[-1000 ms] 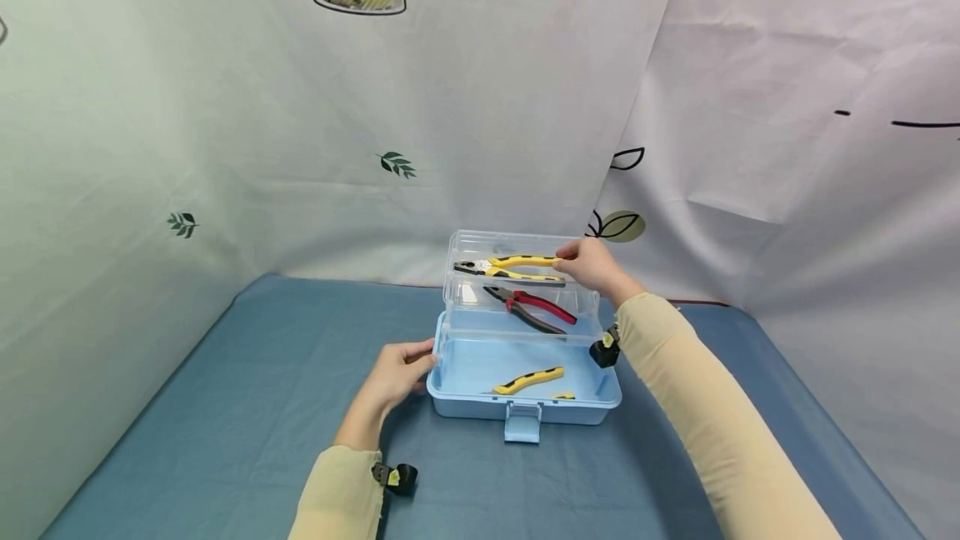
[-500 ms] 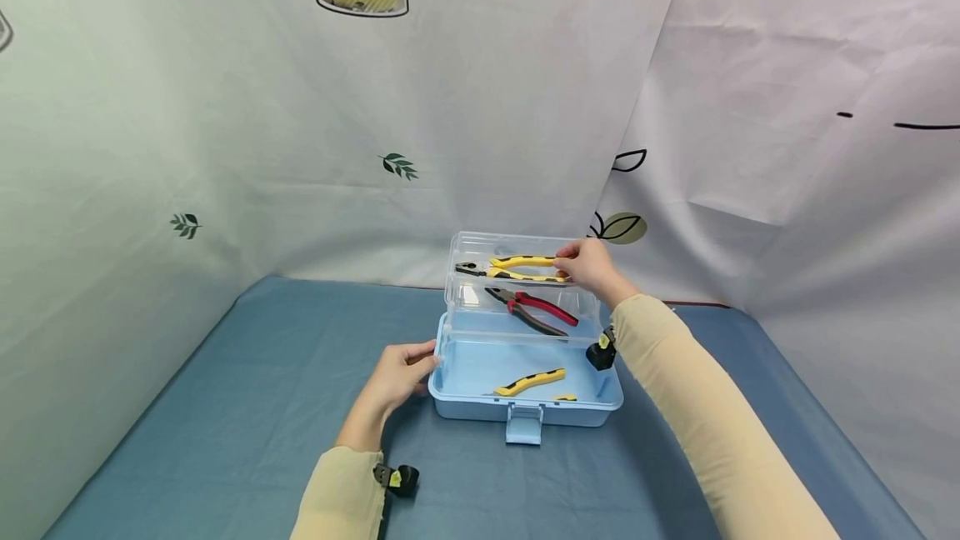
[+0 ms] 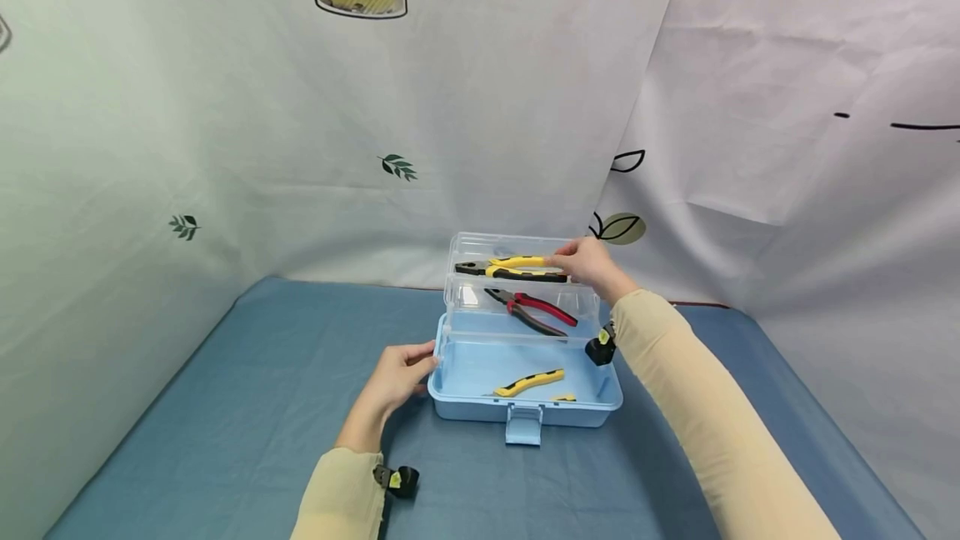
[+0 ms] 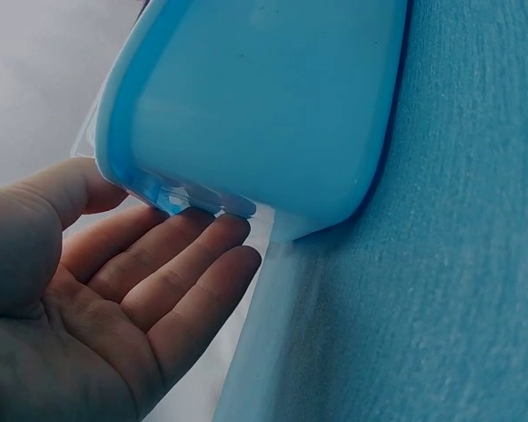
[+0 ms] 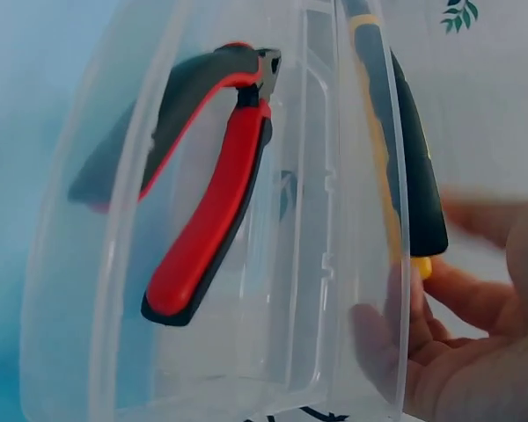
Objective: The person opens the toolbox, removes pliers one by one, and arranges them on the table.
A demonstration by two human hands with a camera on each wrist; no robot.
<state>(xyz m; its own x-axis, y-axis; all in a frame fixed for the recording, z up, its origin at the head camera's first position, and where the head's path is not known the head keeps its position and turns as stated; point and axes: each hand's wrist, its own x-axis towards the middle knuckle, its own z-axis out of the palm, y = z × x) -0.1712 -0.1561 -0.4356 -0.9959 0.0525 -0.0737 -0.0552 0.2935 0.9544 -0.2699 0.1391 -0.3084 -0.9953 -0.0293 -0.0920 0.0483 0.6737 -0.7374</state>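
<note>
In the head view, my right hand (image 3: 588, 263) holds the yellow-and-black combination pliers (image 3: 510, 271) by the handle end. Their head points left, at the upper clear tray (image 3: 459, 244) of a blue toolbox (image 3: 480, 408). The right wrist view shows the fingers around a yellow handle, with a black handle (image 5: 418, 167) beside them and a blurred thumb. Red-and-black pliers (image 5: 216, 220) lie in the clear tray below. My left hand (image 4: 132, 281) touches the toolbox's left corner, thumb at the rim and fingers nearly straight against the back side.
Inside the toolbox bottom lies a tool with a yellow handle (image 3: 529, 382), partly hidden by the front wall. The front latch (image 3: 522, 425) hangs down. Blue cloth (image 3: 262, 407) covers the table, and a white patterned curtain (image 3: 480, 107) rises behind.
The right hand has shifted slightly left along the combination pliers, and the pliers have turned a little, showing more of the black lower handle. The left hand and toolbox stay put.
</note>
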